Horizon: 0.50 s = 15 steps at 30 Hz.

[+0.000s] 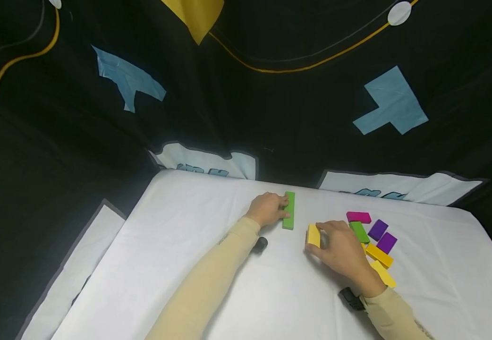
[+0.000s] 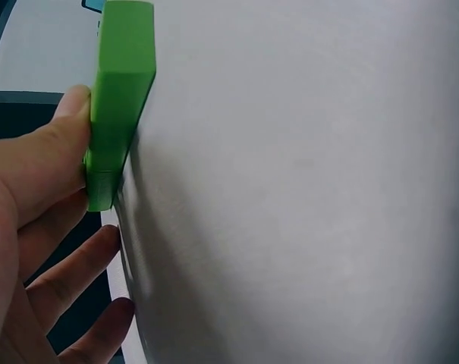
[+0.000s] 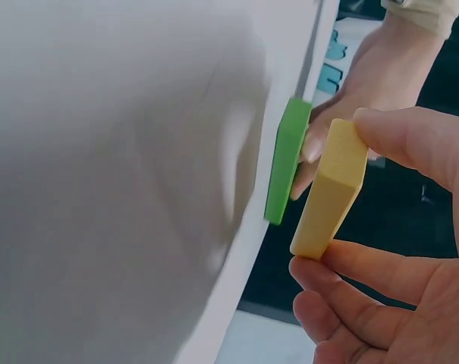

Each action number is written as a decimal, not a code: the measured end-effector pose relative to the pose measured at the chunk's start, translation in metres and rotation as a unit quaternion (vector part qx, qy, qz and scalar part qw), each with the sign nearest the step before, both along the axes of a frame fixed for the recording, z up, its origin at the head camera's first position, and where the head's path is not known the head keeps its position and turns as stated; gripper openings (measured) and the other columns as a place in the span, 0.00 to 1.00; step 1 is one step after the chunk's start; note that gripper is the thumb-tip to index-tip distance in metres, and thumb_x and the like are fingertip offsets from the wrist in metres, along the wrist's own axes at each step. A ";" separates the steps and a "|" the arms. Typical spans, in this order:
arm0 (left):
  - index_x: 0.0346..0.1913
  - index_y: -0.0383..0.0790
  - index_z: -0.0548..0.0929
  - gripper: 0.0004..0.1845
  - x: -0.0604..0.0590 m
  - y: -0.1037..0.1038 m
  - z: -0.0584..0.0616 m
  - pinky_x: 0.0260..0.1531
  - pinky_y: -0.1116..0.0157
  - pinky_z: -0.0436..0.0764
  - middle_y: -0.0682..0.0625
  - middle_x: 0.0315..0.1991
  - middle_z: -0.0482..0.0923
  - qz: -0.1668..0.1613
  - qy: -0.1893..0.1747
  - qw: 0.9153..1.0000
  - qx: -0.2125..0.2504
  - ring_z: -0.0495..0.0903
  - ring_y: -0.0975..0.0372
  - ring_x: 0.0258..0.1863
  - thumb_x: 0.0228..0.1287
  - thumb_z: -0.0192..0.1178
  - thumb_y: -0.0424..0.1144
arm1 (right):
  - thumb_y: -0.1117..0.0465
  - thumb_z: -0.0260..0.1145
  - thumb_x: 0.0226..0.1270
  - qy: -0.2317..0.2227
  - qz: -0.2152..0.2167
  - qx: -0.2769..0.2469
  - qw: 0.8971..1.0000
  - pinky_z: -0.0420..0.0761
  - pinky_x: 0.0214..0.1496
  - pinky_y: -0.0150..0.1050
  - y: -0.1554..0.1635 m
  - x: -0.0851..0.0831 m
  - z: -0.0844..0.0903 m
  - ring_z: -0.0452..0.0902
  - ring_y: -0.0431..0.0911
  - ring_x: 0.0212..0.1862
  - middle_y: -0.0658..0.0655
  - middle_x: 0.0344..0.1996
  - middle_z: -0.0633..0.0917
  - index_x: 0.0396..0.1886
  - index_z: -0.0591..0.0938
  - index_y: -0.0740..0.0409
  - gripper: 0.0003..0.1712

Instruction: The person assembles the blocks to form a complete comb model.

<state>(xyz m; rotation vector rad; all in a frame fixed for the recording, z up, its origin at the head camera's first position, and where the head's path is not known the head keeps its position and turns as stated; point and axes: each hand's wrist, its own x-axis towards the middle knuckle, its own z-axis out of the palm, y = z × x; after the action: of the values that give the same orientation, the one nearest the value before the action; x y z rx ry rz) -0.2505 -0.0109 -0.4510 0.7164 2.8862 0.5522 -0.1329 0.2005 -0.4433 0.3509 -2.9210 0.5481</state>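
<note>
My left hand [image 1: 267,208] holds a long green block [image 1: 288,222] that lies on the white table. In the left wrist view, the thumb presses along one side of this green block [image 2: 127,98], with the index fingertip farther along it and the other fingers spread apart. To the right, my right hand [image 1: 340,245] pinches a pale yellow block [image 1: 313,235] between thumb and fingertips. The right wrist view shows the yellow block [image 3: 331,189] tilted, with the thumb at its top end and fingertips at its bottom end. Beyond it stands the green block [image 3: 287,163].
Beside my right hand lie a magenta block [image 1: 358,217], a green block [image 1: 359,232], two purple blocks [image 1: 377,229], an orange block [image 1: 379,255] and a yellow block [image 1: 384,274], the last partly behind the wrist. Black patterned cloth [image 1: 288,132] hangs behind the table [image 1: 152,245].
</note>
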 end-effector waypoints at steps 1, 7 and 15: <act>0.61 0.51 0.83 0.25 0.000 0.000 0.000 0.65 0.60 0.74 0.59 0.68 0.73 0.000 0.001 1.000 0.000 0.74 0.57 0.66 0.64 0.67 0.54 | 0.46 0.79 0.51 0.000 0.002 -0.001 1.000 0.78 0.57 0.61 -0.002 0.000 0.000 0.77 0.61 0.56 0.65 0.50 0.85 0.54 0.84 0.65 0.36; 0.62 0.52 0.83 0.24 -0.002 -0.001 -0.003 0.66 0.61 0.73 0.60 0.68 0.72 -0.001 0.000 1.000 -0.004 0.73 0.57 0.67 0.64 0.67 0.54 | 0.44 0.80 0.50 -0.006 0.008 0.005 1.000 0.80 0.56 0.58 -0.015 0.003 -0.003 0.77 0.59 0.55 0.64 0.51 0.85 0.55 0.85 0.64 0.37; 0.61 0.52 0.83 0.24 -0.001 -0.001 -0.001 0.66 0.60 0.73 0.60 0.68 0.72 0.001 0.000 1.000 0.003 0.73 0.57 0.67 0.64 0.67 0.54 | 0.45 0.81 0.49 0.011 0.035 0.001 0.999 0.80 0.57 0.56 -0.030 0.002 -0.004 0.78 0.57 0.54 0.62 0.49 0.86 0.53 0.85 0.64 0.36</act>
<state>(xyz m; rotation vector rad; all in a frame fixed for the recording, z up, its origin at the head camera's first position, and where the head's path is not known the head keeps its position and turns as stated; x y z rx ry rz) -0.2518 -0.0118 -0.4521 0.7154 2.8862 0.5618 -0.1310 0.1707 -0.4475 0.4588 -2.8984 0.5472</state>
